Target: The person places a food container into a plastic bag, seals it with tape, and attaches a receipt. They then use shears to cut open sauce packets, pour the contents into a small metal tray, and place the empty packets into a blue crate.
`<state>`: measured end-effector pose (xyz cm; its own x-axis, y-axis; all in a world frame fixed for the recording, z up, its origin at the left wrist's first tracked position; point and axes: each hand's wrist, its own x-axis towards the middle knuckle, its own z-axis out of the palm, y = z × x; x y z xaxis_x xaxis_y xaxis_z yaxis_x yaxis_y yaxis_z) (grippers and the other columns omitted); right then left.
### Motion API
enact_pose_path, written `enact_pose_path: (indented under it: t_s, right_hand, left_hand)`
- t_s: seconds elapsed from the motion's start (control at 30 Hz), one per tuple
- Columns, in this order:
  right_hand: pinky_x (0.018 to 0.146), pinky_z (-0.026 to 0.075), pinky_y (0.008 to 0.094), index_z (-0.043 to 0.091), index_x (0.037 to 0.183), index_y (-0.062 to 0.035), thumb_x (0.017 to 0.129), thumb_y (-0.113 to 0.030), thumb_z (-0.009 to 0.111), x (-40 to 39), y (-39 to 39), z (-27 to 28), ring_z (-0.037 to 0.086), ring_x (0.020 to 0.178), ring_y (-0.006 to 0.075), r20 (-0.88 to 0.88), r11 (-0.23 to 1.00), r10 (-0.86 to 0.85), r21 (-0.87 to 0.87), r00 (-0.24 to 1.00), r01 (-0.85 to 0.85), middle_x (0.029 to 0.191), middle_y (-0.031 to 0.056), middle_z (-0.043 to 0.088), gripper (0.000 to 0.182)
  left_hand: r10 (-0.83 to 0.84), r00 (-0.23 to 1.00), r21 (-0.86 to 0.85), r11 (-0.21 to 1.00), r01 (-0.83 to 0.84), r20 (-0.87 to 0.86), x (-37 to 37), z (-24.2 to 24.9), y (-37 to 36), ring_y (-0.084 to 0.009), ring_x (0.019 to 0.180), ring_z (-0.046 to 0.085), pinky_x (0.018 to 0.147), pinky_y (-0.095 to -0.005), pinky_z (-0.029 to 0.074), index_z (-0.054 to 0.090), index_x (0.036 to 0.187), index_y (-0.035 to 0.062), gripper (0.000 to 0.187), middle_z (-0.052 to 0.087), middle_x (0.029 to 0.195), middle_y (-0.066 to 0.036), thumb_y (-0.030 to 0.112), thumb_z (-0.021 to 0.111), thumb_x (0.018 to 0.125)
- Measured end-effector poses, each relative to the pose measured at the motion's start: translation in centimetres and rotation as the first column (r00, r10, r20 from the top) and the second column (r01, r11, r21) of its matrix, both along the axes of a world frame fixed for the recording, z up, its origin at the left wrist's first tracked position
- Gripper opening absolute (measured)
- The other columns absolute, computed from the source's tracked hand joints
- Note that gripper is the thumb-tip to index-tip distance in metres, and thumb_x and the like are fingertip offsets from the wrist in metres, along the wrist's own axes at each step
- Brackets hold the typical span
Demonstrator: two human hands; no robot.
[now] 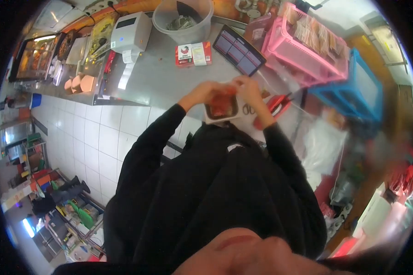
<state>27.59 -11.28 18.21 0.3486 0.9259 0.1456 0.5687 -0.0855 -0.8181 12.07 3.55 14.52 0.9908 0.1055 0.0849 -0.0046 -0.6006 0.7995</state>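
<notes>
An open box with a dark inside and a pale rim (pixel 214 120) stands at the counter's front edge, close to my body. Over it, a small red-orange packet (pixel 223 98) is smeared by motion, so its kind does not show clearly. My left hand (pixel 203 93) is closed on the packet from the left. The fingers of my right hand (pixel 249 90) are pinched together at the packet's upper right end. Scissors with dark handles (pixel 248 110) lie just right of the box. Beside them is a red tool or case (pixel 276 108), partly behind my right forearm.
On the steel counter (pixel 163 75) are a label printer (pixel 131 33), a clear tub (pixel 183 28), a red-and-white printed box (pixel 193 54) and a tablet (pixel 238 49). A pink basket (pixel 307 64) of packets and a blue crate (pixel 352 89) stand right. White tiles (pixel 94 133) cover the floor.
</notes>
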Motion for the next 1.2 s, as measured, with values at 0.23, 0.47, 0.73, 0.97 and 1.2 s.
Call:
enact_pose_path:
  t_s: [0.23, 0.47, 0.73, 0.97, 1.2]
  right_hand:
    - [0.073, 0.049, 0.0417, 0.056, 0.095, -0.0062, 0.082, -0.015, 0.052, 1.3, -5.7, -15.1, 0.062, 0.084, 0.0338, 0.242, 0.792, -0.419, -0.375, 0.875, 0.483, 0.087, 0.0178, 0.062, 0.016]
    - [0.077, 0.05, 0.045, 0.047, 0.103, -0.0019, 0.081, -0.008, 0.05, -2.5, -6.4, -14.4, 0.054, 0.097, 0.0386, 0.374, 0.645, -0.386, -0.545, 0.843, 0.537, 0.104, 0.0212, 0.052, 0.023]
    - [0.075, 0.051, 0.0436, 0.048, 0.105, -0.0009, 0.079, -0.011, 0.054, -1.6, -6.3, -14.0, 0.058, 0.093, 0.0368, 0.403, 0.546, -0.441, -0.589, 0.802, 0.596, 0.099, 0.0216, 0.057, 0.029]
    - [0.058, 0.053, 0.0368, 0.057, 0.097, 0.0028, 0.068, -0.018, 0.064, 2.2, -7.8, -8.8, 0.066, 0.069, 0.0299, -0.19, 0.52, -0.367, -0.853, 0.911, 0.031, 0.074, 0.0161, 0.063, 0.036]
    - [0.042, 0.038, 0.0226, 0.048, 0.103, -0.0045, 0.069, -0.013, 0.066, 2.7, -10.9, 2.3, 0.051, 0.05, 0.0091, -0.712, 0.971, -0.189, -0.238, 0.676, 0.021, 0.066, 0.005, 0.056, 0.04]
  left_hand:
    - [-0.054, 0.964, -0.378, 0.924, -0.05, -0.261, -0.6, 3.4, 2.2, -0.0109, 0.1, 0.056, 0.082, -0.0246, 0.046, 0.055, 0.123, 0.0122, 0.056, 0.058, 0.121, -0.007, -0.009, 0.061, 0.072]
    - [-0.077, 0.976, -0.484, 0.874, -0.032, -0.205, -0.8, 7.1, 2.5, -0.0071, 0.108, 0.048, 0.087, -0.0221, 0.042, 0.05, 0.127, 0.0075, 0.06, 0.048, 0.131, -0.004, -0.009, 0.065, 0.072]
    - [-0.042, 0.999, -0.538, 0.842, 0.017, -0.034, -1.3, 8.9, 2.5, -0.0091, 0.1, 0.054, 0.084, -0.0262, 0.047, 0.051, 0.127, 0.0119, 0.059, 0.054, 0.125, -0.007, -0.001, 0.067, 0.071]
    - [-0.039, 0.997, -0.636, 0.772, -0.013, -0.068, -1.6, 12.0, 2.7, -0.0129, 0.12, 0.041, 0.102, -0.0272, 0.031, 0.048, 0.127, 0.0033, 0.065, 0.048, 0.131, -0.005, -0.008, 0.071, 0.067]
    - [-0.042, 0.999, -0.708, 0.706, 0.019, -0.015, -1.9, 14.3, 3.0, -0.0148, 0.121, 0.041, 0.104, -0.0291, 0.029, 0.047, 0.127, 0.0011, 0.066, 0.045, 0.133, -0.009, -0.01, 0.07, 0.066]
